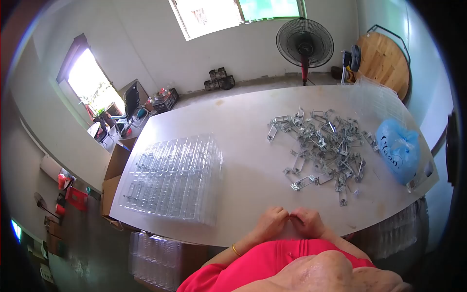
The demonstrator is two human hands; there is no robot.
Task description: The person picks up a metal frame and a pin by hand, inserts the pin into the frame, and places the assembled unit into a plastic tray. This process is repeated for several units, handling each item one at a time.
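Note:
My left hand (273,223) and my right hand (308,222) meet at the table's near edge, fingers curled and fingertips touching. Whatever may be between the fingertips is too small to make out. Beyond them, a loose pile of small metal brackets (335,146) spreads over the right half of the white table (248,180). To the left lies a stack of clear plastic trays (170,180), with a few metal pieces showing in the top one.
A blue plastic bag (399,151) sits at the table's right end, near more clear trays (377,100). Below the table are further trays (155,258). A cardboard box (114,170) stands by the left edge, and a fan (305,44) behind the table.

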